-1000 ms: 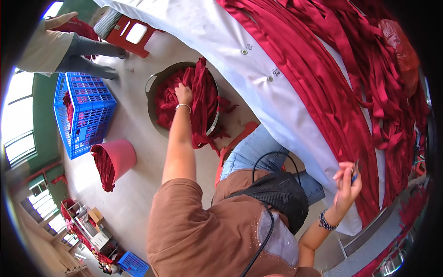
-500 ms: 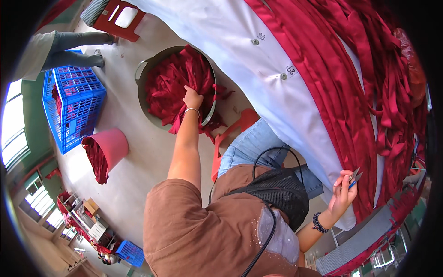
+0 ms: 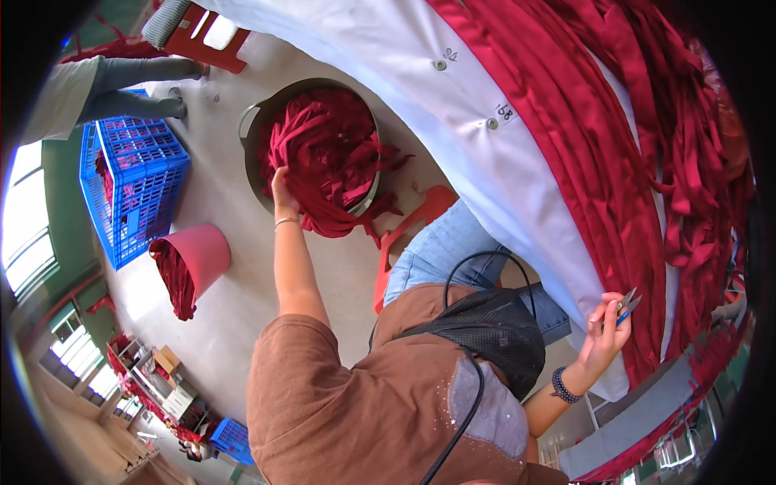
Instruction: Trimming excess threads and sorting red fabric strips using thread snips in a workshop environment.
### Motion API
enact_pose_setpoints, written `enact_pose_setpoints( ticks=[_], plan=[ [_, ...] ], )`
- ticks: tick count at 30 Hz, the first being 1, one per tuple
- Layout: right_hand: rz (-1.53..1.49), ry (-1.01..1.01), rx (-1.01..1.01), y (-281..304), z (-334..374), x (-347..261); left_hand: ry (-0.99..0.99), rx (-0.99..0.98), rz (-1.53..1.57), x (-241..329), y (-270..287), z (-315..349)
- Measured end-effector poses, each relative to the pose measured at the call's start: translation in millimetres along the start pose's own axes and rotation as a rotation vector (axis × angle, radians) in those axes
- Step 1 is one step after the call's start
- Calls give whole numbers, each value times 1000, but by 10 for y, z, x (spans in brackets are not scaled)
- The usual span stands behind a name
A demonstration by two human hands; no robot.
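My left hand (image 3: 284, 192) is closed on a bunch of dark red fabric strips (image 3: 311, 141) at the near left side of a round grey-green tub (image 3: 249, 166). The strips are heaped in the tub, and some hang over its right rim. At the right, my right hand (image 3: 602, 335) holds small thread snips (image 3: 627, 305) with a blue part, blades pointing up and away from the palm. It is beside the edge of a white-covered table (image 3: 453, 121), where long red fabric strips (image 3: 558, 153) lie in rows.
A blue plastic crate (image 3: 137, 178) with red cloth stands at the left, near a person's legs (image 3: 129, 89). Closer is a tilted pink bucket (image 3: 202, 255) of red fabric. A red stool (image 3: 404, 234) is by my legs. More tangled strips (image 3: 695, 178) hang at the far right.
My left hand has moved left from the middle of the tub to its left rim, pulling a bunch of red strips along. My right hand, with the snips, has barely moved.
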State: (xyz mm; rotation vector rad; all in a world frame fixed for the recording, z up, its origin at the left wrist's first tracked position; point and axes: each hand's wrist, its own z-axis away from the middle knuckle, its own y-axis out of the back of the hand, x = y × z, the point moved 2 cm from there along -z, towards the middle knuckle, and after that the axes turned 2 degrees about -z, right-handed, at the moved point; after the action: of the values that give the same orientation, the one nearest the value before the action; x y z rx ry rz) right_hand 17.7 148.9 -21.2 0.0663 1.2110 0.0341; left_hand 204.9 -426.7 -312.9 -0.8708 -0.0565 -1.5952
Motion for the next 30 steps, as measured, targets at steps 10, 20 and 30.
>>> enact_pose_setpoints(
  ticks=[10,20,30],
  plan=[
    [41,7,-90,-76,107,28,304,253,-489,100,210,-564],
    [4,13,-57,-91,88,22,239,14,-591,238,259,-165],
    [35,15,-56,-75,114,58,32,-30,-78,109,132,-141]
  ],
)
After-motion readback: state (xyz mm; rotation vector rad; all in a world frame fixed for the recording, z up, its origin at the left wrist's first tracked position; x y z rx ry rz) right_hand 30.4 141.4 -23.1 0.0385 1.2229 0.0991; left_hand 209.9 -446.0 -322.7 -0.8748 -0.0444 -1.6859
